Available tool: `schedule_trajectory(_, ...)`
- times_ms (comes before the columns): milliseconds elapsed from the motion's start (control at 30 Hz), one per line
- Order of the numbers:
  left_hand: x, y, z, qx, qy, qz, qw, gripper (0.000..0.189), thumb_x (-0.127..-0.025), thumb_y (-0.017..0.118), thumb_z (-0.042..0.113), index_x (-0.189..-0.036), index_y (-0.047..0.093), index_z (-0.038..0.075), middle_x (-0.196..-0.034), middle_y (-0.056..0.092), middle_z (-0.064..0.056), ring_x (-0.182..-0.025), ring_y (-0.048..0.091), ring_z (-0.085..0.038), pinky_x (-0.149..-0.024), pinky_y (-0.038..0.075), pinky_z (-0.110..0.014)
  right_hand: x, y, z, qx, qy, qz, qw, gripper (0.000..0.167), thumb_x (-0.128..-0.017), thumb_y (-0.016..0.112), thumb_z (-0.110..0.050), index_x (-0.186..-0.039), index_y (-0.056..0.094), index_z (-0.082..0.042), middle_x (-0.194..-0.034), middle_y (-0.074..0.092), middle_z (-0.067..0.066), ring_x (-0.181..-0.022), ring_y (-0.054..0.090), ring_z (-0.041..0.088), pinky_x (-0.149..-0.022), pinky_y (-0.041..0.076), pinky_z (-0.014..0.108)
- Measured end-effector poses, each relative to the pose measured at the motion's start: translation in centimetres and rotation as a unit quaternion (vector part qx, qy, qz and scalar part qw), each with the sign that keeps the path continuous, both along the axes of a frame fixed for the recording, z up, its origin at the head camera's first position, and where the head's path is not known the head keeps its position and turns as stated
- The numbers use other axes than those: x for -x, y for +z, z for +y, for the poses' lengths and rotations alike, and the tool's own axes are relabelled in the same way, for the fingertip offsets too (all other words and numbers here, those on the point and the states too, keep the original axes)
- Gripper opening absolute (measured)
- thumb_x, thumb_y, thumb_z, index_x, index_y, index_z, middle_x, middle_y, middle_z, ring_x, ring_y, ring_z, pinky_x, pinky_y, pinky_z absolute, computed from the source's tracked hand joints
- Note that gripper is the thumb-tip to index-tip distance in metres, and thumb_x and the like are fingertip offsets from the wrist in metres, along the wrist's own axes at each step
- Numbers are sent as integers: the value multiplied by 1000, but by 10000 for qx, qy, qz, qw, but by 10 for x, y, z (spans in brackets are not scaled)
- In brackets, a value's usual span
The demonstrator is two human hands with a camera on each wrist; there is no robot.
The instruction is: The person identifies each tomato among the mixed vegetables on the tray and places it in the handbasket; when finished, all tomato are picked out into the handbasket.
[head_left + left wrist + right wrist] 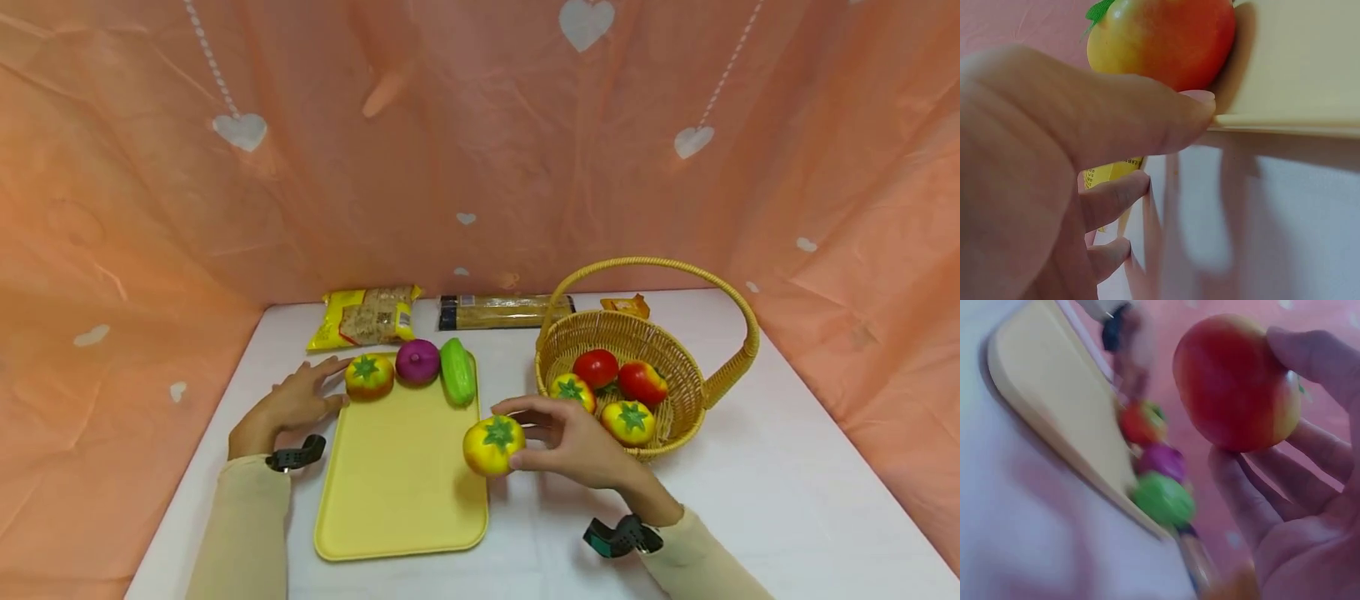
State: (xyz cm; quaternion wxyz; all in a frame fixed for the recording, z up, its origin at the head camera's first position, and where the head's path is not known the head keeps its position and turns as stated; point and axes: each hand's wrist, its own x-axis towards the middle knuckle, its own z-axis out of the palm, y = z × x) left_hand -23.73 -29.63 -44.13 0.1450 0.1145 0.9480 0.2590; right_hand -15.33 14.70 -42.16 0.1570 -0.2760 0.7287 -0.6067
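My right hand (570, 437) pinches a yellow-and-red tomato (491, 448) with a green leafy top between thumb and fingers. It is held up over the right edge of the yellow tray (405, 483); in the right wrist view the red underside of this tomato (1232, 384) shows. My left hand (300, 398) lies at the tray's upper left edge, fingers spread, its thumb (1166, 119) at the rim close by another tomato (369, 377). Beside that tomato on the tray are a purple onion (417, 362) and a green cucumber (458, 372).
Right of the tray stands a wicker basket (686, 375) with a tall handle, holding several red and yellow tomatoes (628, 422). Along the back lie a yellow food bag (367, 317), a long clear-wrapped pack (502, 312) and a small orange packet (626, 306). A pink curtain hangs behind.
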Motion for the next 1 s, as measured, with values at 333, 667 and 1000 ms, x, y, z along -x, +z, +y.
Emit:
schedule_trajectory(333, 4, 5, 1, -18, 21, 38, 10000, 76, -103, 72, 32, -168, 42, 8, -172, 32, -35, -156, 10, -75, -106, 8, -102, -14, 14, 94, 91, -1277, 767, 9888, 53, -96, 76, 9, -147, 61, 8, -147, 68, 4, -122, 75, 11, -102, 61, 24)
schedule_trajectory(667, 2, 5, 0, 7, -18, 27, 10000, 76, -103, 71, 32, -168, 41, 8, -172, 33, -35, -155, 10, -75, -107, 8, -101, -16, 17, 126, -838, -1907, 1127, 9716, 48, -97, 79, 2, -144, 67, 2, -145, 69, 7, -121, 71, -2, -99, 59, 16)
schedule_trajectory(1000, 2, 1, 2, -53, 40, -147, 9999, 77, -103, 71, 33, -169, 40, 8, -173, 29, -37, -157, 8, -74, -108, 6, -100, 3, 13, 104, -2274, -1946, 1437, 9433, 50, -93, 90, -26, -138, 74, -12, -135, 75, 15, -119, 78, 29, -97, 61, 21)
